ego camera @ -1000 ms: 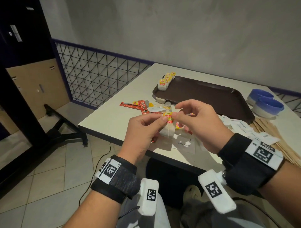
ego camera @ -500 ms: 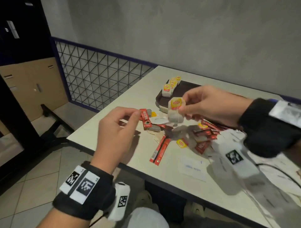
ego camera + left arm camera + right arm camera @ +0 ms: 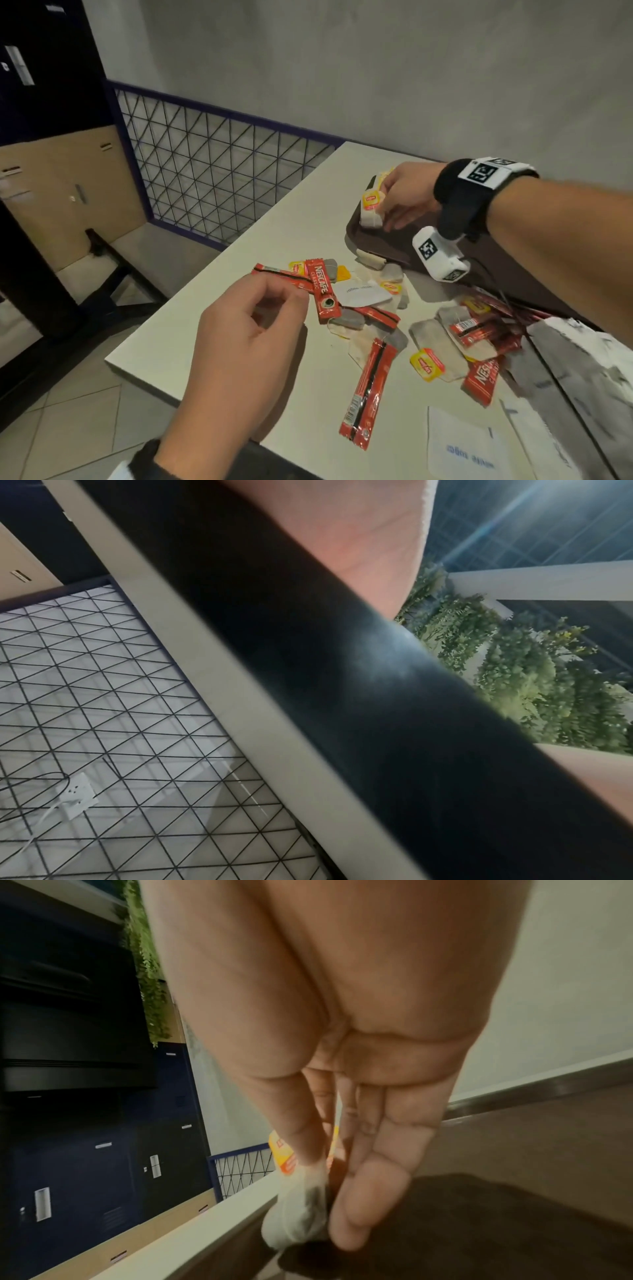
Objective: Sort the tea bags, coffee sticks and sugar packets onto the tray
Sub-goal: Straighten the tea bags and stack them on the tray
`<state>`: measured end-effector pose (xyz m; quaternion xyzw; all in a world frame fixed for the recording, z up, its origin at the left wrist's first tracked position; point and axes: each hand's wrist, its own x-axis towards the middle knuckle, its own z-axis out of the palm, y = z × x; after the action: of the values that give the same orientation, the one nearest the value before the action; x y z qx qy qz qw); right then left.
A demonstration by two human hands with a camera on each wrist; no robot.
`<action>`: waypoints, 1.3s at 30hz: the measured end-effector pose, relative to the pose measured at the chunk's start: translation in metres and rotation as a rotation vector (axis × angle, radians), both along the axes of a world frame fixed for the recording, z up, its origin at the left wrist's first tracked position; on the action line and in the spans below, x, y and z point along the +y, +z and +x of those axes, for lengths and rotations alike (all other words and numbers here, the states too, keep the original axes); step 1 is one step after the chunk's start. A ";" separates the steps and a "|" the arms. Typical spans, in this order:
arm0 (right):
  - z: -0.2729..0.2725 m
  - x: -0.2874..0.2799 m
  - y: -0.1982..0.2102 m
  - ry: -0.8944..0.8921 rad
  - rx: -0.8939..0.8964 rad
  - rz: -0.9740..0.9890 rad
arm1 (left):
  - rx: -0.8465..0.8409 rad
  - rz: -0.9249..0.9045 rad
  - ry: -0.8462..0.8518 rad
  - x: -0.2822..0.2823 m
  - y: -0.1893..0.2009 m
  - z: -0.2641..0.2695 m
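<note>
One tea bag [image 3: 371, 207] sits pinched in my right hand [image 3: 407, 195] over the tray [image 3: 383, 240], upper right. My left hand [image 3: 239, 342] hovers lower left, fingers loosely curled, empty.

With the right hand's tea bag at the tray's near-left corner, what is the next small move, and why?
Probably set it down and let go. The right hand pinches the tea bag low over the brown tray, beside the tea bags already lined up there. The left hand hovers over the unsorted pile, holding nothing visible.

Right hand [image 3: 406, 195] reaching forward, fingers pinched, left hand [image 3: 236, 346] loosely curled, hovering
</note>
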<state>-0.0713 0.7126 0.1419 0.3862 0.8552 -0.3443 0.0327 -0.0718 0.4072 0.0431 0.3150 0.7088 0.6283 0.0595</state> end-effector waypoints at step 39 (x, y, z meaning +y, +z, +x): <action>0.133 -0.103 -0.013 0.545 -0.544 0.480 | 0.075 -0.074 0.067 -0.001 0.000 0.005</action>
<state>0.0620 0.6095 0.1288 0.2199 0.9416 -0.0010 0.2552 -0.0664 0.4067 0.0428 0.3120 0.7434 0.5912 0.0231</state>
